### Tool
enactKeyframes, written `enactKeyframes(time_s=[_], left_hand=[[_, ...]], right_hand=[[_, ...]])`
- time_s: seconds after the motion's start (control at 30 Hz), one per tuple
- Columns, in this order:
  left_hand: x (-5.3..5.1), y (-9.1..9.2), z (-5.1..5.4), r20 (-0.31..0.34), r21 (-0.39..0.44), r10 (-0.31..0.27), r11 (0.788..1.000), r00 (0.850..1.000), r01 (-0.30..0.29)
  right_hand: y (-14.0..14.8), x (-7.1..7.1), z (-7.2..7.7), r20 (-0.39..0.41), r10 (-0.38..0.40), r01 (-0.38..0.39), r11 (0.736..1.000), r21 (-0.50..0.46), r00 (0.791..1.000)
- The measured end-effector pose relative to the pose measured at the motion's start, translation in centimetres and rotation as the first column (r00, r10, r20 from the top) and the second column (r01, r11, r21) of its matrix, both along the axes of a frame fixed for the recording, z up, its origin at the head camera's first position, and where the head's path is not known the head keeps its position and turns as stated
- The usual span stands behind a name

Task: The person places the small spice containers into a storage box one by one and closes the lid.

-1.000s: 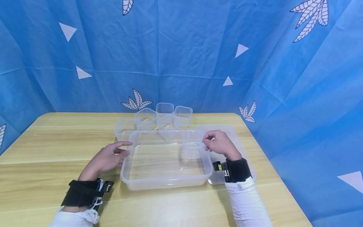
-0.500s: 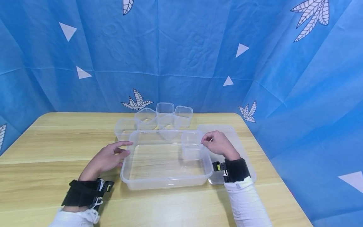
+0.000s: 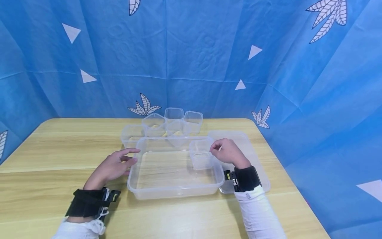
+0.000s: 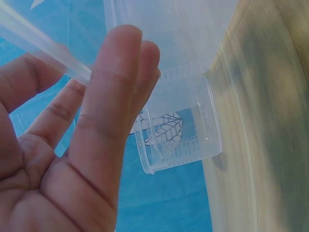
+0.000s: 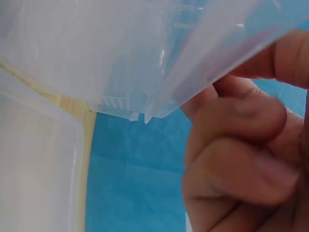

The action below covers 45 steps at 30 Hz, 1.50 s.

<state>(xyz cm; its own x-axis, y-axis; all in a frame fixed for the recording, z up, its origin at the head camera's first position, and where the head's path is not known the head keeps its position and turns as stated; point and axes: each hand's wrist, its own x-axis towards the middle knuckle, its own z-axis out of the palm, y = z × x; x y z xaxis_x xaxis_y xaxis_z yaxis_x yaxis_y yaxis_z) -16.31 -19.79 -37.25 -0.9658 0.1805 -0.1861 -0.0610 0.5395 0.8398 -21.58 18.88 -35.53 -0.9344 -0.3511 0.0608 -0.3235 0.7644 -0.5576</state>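
Observation:
A large clear rectangular plastic container [image 3: 176,192] stands on the wooden table in the head view. My left hand [image 3: 117,165] is at its left rim, fingers mostly extended and touching there. In the left wrist view, that hand's fingers [image 4: 113,82] reach past the plastic edge. Inside the big container, at its back right, is a small clear plastic cup [image 3: 201,159]. My right hand [image 3: 228,152] pinches the cup's right rim between thumb and curled fingers. The right wrist view has those fingers [image 5: 231,164] close up by translucent plastic; which piece is hard to tell there.
Several small clear cups [image 3: 174,113] are grouped behind the big container, one of them a left-hand cup [image 3: 131,132]. A flat translucent lid [image 3: 247,156] lies to the right, partly under my right arm. A blue patterned cloth [image 3: 191,59] hangs behind the table.
My right hand has shifted slightly left and toward me, and the small cup has moved with it inside the big container. My left hand has stayed in place.

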Motion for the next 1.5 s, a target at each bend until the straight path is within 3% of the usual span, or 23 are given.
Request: enactKeyframes(time_s=[0.43, 1.5], left_hand=[[-0.02, 0.09, 0.12, -0.007, -0.004, 0.0, 1.0, 1.0, 0.0], [-0.05, -0.07, -0.12, -0.004, -0.011, 0.001, 1.0, 1.0, -0.001]], right_hand=[[-0.02, 0.24, 0.76, 0.007, 0.054, -0.054, 0.996, 0.075, 0.999], [-0.79, 0.48, 0.4, -0.021, 0.049, -0.046, 0.991, 0.125, 0.999]])
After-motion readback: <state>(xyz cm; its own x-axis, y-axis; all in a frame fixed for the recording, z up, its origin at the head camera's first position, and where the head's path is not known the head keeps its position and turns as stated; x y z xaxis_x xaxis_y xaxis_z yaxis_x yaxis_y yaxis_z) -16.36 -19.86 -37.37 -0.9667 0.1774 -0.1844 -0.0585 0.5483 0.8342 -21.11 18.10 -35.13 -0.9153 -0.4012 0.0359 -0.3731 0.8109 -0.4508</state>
